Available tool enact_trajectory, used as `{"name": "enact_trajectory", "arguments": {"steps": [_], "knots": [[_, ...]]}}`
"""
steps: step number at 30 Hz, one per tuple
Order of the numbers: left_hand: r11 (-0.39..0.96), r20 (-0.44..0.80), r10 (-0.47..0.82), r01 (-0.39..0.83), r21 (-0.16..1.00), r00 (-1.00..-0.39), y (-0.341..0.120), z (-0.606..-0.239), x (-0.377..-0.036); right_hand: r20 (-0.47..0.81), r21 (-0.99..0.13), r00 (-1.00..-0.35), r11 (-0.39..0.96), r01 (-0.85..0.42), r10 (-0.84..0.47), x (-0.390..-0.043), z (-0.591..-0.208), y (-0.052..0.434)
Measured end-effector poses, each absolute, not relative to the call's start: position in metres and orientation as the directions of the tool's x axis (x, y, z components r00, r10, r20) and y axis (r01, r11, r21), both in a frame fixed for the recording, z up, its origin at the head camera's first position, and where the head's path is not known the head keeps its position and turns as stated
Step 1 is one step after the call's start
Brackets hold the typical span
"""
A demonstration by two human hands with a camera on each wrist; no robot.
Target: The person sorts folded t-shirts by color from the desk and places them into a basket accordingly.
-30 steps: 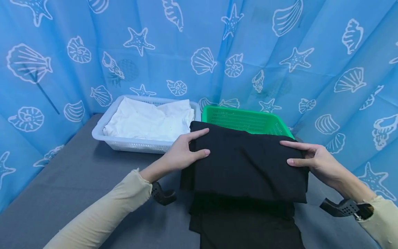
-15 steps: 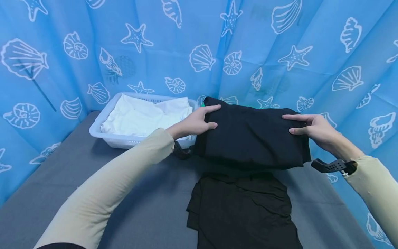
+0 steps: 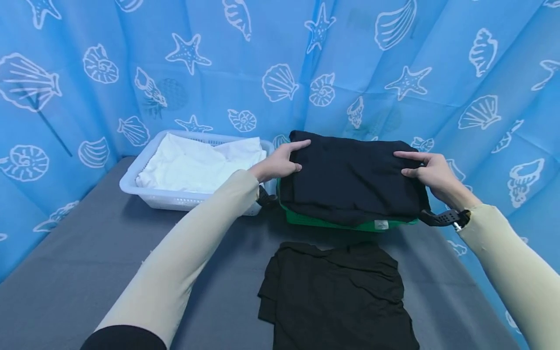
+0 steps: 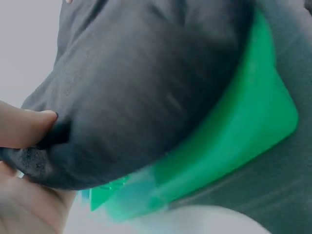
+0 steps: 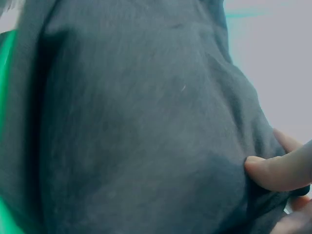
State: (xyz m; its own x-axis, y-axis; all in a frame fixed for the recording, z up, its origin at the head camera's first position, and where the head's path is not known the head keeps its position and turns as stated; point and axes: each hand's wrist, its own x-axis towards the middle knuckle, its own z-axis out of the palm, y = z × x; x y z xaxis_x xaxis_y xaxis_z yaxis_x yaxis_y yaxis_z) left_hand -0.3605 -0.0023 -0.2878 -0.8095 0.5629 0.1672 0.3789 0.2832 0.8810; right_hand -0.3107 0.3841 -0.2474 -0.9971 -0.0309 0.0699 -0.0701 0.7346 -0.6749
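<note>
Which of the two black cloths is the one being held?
The folded black cloth over the green basket, pinched at its ends by the left hand and right hand. The other black cloth lies rumpled and untouched on the grey table.

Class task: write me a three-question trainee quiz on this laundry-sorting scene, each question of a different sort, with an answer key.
1. True or false: the folded black garment is held over the white basket.
2. Multiple choice: what lies in the white basket? A) white cloth B) black cloth C) towels of mixed colours.
3. Short answer: what lies on the grey table nearest the person, in front of the green basket?

Key
1. False. The left hand and right hand each grip one end of it over the green basket.
2. A, the white cloth.
3. A second black garment, lying loose and held by neither hand.
</note>
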Motion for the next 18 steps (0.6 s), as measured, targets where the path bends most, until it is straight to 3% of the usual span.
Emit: {"name": "enact_trajectory", "arguments": {"steps": [10,14,18], "knots": [[0.345,0.136,0.538,0.365,0.865,-0.832,0.009,-0.286,-0.371,0.063,-0.667,-0.998,0.743,-0.063,-0.028,-0.324,-0.251,0.386],[0.475,0.078,0.52,0.365,0.801,-0.85,0.008,-0.289,-0.371,0.018,-0.572,-0.997,0.817,-0.07,-0.072,-0.327,-0.26,0.381],[0.573,0.085,0.495,0.399,0.716,-0.865,0.008,-0.289,-0.361,0.062,-0.445,-0.996,0.892,-0.079,-0.057,-0.319,-0.269,0.378]]}}
